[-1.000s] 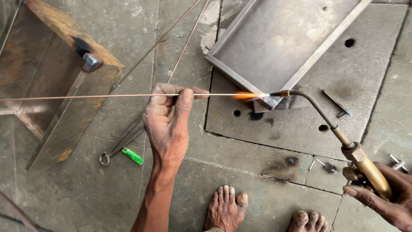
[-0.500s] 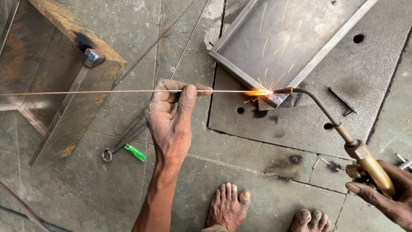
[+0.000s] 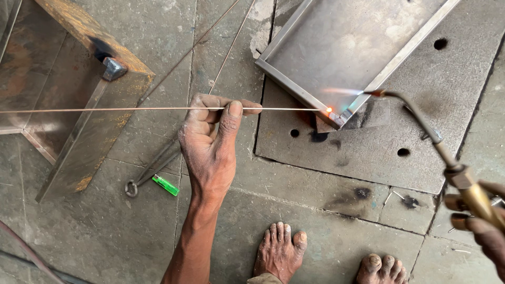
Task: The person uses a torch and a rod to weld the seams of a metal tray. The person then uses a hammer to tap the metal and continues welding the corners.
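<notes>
We are mid-braze: our left hand (image 3: 213,139) pinches the filler rod (image 3: 131,109), its glowing tip at the tray (image 3: 347,47) corner toward three o'clock, while our right hand (image 3: 481,223) grips the torch (image 3: 421,126), needing steady feed.

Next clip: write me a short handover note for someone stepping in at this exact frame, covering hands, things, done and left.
Left hand: pinches the thin filler rod, its tip glowing at the tray corner.
Right hand: grips the brass torch, its flame aimed at that corner.
Metal tray lies on a perforated steel plate; a green lighter is on the floor.
Done: corner heated, rod in contact.
Left: the joint looks unfinished; the other corners are out of view.
</notes>
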